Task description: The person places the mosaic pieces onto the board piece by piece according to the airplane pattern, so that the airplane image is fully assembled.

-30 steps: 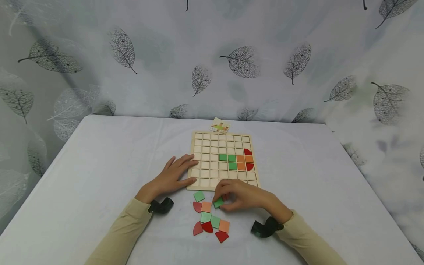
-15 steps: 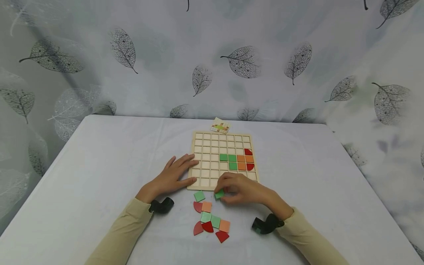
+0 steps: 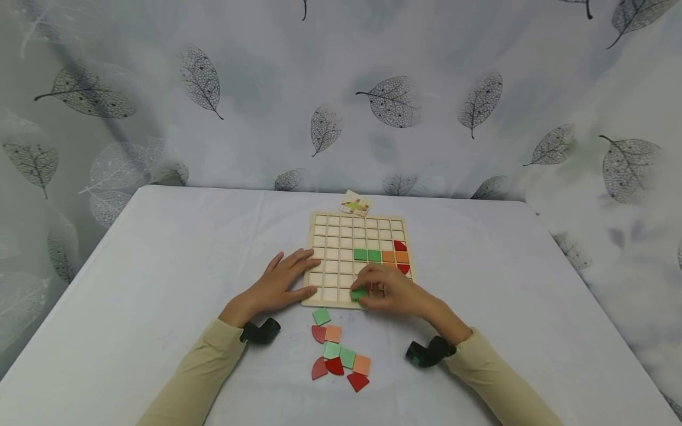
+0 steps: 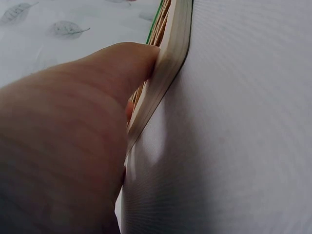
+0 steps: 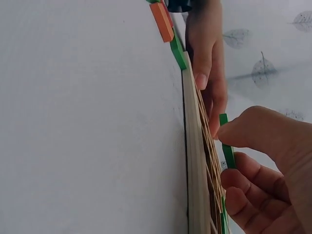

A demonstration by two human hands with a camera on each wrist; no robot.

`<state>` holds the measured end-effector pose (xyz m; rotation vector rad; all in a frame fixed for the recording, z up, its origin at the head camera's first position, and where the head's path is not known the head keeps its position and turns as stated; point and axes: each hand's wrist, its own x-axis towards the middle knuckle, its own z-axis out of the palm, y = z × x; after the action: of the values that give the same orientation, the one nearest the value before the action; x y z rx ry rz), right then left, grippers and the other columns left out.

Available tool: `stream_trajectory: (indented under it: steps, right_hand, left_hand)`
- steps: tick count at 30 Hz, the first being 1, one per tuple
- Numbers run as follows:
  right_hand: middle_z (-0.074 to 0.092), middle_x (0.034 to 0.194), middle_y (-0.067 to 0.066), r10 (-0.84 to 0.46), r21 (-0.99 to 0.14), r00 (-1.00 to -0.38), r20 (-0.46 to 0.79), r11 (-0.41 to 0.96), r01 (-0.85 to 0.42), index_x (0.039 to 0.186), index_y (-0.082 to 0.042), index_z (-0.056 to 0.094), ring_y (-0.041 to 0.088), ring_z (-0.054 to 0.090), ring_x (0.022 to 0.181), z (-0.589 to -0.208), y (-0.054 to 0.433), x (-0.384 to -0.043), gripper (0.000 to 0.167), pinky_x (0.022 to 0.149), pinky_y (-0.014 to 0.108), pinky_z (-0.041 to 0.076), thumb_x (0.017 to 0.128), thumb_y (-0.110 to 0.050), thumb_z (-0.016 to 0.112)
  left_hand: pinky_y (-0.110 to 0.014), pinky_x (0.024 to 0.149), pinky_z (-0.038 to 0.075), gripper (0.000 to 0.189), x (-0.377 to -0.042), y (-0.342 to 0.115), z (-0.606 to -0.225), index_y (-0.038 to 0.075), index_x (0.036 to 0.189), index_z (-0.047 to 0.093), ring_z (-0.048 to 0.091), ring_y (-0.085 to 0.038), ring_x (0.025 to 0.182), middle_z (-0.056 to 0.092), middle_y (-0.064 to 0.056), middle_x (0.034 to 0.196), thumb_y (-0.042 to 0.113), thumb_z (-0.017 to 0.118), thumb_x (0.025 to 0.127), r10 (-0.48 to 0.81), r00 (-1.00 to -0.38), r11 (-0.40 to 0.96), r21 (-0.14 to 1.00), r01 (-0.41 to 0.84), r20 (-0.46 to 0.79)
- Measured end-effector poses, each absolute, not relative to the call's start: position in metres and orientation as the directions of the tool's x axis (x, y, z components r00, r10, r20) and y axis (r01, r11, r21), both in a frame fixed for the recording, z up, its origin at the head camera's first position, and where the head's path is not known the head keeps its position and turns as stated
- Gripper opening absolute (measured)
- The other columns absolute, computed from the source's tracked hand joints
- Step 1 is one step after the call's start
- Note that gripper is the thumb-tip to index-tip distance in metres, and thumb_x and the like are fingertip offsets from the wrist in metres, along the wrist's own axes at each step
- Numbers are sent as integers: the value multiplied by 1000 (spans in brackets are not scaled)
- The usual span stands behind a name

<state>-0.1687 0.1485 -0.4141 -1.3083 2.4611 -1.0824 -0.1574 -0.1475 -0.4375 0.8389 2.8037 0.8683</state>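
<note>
A wooden grid board (image 3: 325, 226) lies on the white table. Green, orange and red tiles fill some of its cells toward the right. My right hand (image 3: 391, 290) pinches a green square tile (image 3: 358, 293) between thumb and fingers, over the front rows of the board. The right wrist view shows this green tile (image 5: 227, 141) edge-on, just above the grid. My left hand (image 3: 281, 283) rests on the board's left edge, fingers extended. In the left wrist view, its thumb (image 4: 139, 61) lies on the wooden rim (image 4: 168, 63).
Loose tiles lie in front of the board: green squares (image 3: 321, 316), orange squares (image 3: 361, 364) and red quarter-circles (image 3: 358, 381). A small pattern card (image 3: 354, 204) sits behind the board. A leaf-print cloth (image 3: 240, 118) hangs beyond the table's back edge.
My right hand has carried the green tile forward from the table in front of the board to above its front rows. My left hand stays in place.
</note>
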Motion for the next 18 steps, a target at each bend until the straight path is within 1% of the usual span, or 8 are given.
stream_trajectory:
  steps: [7,12,15,18]
  right_hand:
    - [65,101,0,-727,-661,-656,202,394,-639,105,-8,73,20,55,75,-415,150,-171,21,63,27,49,84,-6,73]
    - [63,97,0,-677,-646,-701,223,436,-626,104,-9,73,18,55,76,-417,150,-172,21,62,26,48,83,-5,74]
    - [62,94,1,-654,-645,-714,250,437,-627,103,-8,72,17,54,76,-418,150,-173,21,61,25,47,83,-4,74]
    - [63,96,3,-636,-648,-720,278,429,-630,103,-7,72,19,54,76,-419,151,-174,21,63,26,47,83,-3,74]
  left_hand:
    - [-59,117,7,58,-158,-147,-437,13,144,47,23,-33,147,33,-10,156,36,64,93,529,-846,688,545,479,75]
    - [-59,117,7,58,-158,-147,-438,13,144,47,23,-33,147,33,-10,156,36,64,93,527,-847,692,542,477,73]
    - [-59,117,7,58,-158,-147,-439,13,144,47,23,-33,147,33,-10,156,36,64,93,526,-847,693,541,478,75]
    - [-59,117,7,58,-158,-148,-440,13,144,47,23,-32,147,32,-10,156,36,64,93,527,-846,689,544,479,77]
